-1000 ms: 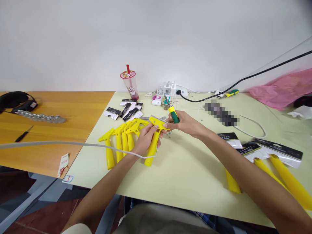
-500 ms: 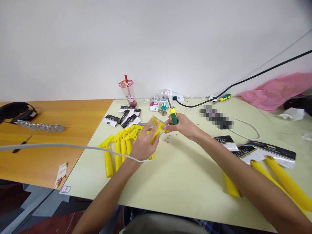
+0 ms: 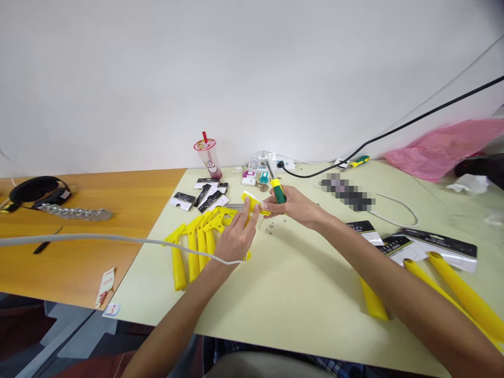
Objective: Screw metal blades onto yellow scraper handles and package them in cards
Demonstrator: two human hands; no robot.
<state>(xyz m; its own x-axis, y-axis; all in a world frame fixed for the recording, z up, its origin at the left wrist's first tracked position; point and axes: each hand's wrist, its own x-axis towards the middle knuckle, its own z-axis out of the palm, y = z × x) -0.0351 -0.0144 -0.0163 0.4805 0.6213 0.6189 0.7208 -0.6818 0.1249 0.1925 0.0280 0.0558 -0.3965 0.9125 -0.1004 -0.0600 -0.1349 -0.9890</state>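
My left hand [image 3: 235,240] is closed on a yellow plastic scraper head [image 3: 252,202], held up over the table with the fingers across its face. In my right hand [image 3: 295,206] is a screwdriver [image 3: 279,192] with a green and yellow handle, its shaft pointing up and away from the scraper head. The right thumb and fingertips also touch the head's right end. Several yellow scraper handles [image 3: 179,269] lie side by side to the left, partly behind my left hand. Small metal screws [image 3: 270,228] are scattered on the table below the right hand.
Black-and-white packaging cards [image 3: 213,201] and a drink cup [image 3: 209,160] stand at back left. A power strip [image 3: 289,164] sits against the wall. More yellow handles [image 3: 457,283] lie at right under my forearm. A grey cable [image 3: 118,239] crosses in front of the left wrist.
The scraper head has tilted, so its face shows narrower than before. The screwdriver has shifted slightly left and down with my right hand. The camera view has moved a little.
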